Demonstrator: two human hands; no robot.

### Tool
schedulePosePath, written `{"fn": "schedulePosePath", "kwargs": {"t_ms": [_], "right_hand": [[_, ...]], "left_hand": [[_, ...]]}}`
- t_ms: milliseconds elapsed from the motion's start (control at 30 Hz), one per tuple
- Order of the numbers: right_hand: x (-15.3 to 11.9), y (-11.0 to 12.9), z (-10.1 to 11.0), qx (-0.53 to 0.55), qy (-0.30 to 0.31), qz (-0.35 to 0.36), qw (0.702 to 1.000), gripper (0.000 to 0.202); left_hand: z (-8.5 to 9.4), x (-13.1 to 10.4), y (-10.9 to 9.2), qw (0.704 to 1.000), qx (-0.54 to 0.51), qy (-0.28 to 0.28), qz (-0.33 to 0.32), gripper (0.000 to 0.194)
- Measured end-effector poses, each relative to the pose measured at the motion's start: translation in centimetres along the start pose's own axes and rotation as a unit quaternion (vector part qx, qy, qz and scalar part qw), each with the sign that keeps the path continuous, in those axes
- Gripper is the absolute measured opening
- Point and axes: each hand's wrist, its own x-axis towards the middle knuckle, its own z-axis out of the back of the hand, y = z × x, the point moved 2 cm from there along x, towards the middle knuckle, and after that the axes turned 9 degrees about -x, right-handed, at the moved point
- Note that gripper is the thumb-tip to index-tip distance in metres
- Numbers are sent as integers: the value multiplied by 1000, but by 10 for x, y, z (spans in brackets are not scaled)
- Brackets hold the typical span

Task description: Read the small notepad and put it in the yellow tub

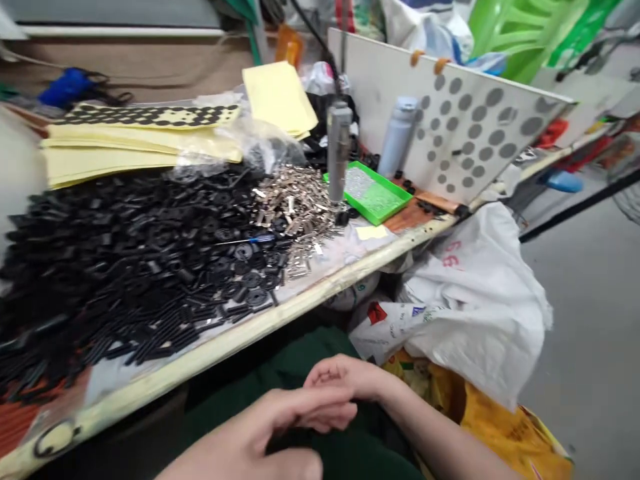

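My left hand [270, 427] is over my lap, below the bench's front edge. Its fingers are stretched out and its thumb stands apart; nothing shows in it. Just beyond it, meeting its fingers, is my right hand [345, 380], loosely curled and partly hidden, with no object visible in it. On the bench lie a big heap of small black plastic parts [125, 240] and a pile of small shiny metal pieces [295, 200]. A blue-handled screwdriver [260, 239] rests on the black parts. Above the metal pile hangs a grey electric screwdriver [339, 150].
A green tray [404, 202] of tiny pieces sits beside a pale blue bottle [399, 137]. Behind them stands a white board [375, 80] with grey dots. Yellow sheets [110, 150] lie at the back left. White sacks [475, 313] bulge beside the bench edge [250, 331] on the right.
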Motion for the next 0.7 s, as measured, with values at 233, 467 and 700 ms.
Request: {"fn": "schedulePosePath", "kwargs": {"t_ms": [233, 467, 700], "right_hand": [[-73, -69, 102, -224, -404, -132, 877, 37], [-114, -143, 177, -401, -417, -362, 731, 42], [-100, -151, 185, -452, -359, -438, 689, 31]], "left_hand": [[-49, 61, 14, 984, 152, 48, 83, 56], [-70, 57, 16, 973, 188, 49, 124, 55], [-77, 53, 30, 978, 190, -17, 89, 55]]}}
